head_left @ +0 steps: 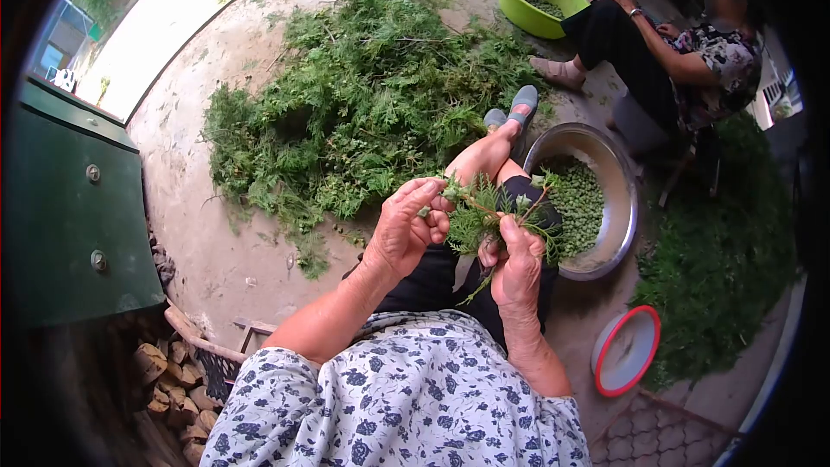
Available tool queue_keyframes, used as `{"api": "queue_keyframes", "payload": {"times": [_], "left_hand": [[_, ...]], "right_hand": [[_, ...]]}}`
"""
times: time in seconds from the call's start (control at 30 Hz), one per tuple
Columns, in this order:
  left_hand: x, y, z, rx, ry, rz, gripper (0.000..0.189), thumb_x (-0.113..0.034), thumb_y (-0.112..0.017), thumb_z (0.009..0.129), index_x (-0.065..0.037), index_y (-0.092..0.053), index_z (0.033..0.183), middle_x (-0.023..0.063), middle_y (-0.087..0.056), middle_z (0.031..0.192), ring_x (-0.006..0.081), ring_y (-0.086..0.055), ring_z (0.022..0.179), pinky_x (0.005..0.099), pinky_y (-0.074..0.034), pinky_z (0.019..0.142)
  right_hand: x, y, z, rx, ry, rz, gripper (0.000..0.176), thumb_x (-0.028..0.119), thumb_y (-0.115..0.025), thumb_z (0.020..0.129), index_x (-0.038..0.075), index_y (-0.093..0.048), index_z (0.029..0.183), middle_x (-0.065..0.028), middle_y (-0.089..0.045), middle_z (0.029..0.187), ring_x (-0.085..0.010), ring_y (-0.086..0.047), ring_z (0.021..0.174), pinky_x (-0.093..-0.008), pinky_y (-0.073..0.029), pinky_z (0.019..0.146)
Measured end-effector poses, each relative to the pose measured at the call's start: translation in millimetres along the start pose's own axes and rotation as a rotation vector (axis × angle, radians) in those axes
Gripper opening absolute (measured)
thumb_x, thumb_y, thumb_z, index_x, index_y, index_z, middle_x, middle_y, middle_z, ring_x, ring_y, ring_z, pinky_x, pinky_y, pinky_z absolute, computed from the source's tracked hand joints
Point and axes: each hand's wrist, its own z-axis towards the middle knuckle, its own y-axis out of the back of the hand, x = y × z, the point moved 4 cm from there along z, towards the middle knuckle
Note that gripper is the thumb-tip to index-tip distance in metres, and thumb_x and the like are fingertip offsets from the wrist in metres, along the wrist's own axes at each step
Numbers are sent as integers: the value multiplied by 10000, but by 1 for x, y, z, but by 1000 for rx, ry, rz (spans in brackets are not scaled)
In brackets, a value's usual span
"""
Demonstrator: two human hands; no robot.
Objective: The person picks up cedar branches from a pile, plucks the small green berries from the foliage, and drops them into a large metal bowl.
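A leafy evergreen sprig (475, 223) with pale green cones is held over my lap. My right hand (517, 268) is closed around its stem, thumb on top. At the sprig's left tip, the thumb and finger of my left hand (405, 229) pinch at a small green cone (450, 194). The other fingers of that hand curl inward, and something small and green shows by them. Close to my right hand stands a steel basin (624, 207), partly filled with many green cones (577, 207).
A big heap of cut evergreen branches (346, 95) spreads ahead of my feet, with more greenery (718, 268) at right. Another person (674, 60) sits beside a lime-green tub (519, 13). A red-rimmed bowl (627, 350), chopped firewood (177, 389) and a green cabinet (86, 207) surround me.
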Motion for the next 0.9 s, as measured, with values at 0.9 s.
{"api": "queue_keyframes", "payload": {"times": [0.9], "left_hand": [[-7,12,13,-39,-39,82,285,-285,-610,836,-19,-552,920,91,-567,877,146,-500,533,201,-371,406]], "right_hand": [[5,3,-8,34,-86,-30,209,190,-564,839,11,-661,792,58,-479,549,-31,-358,437,-197,-254,403]]}}
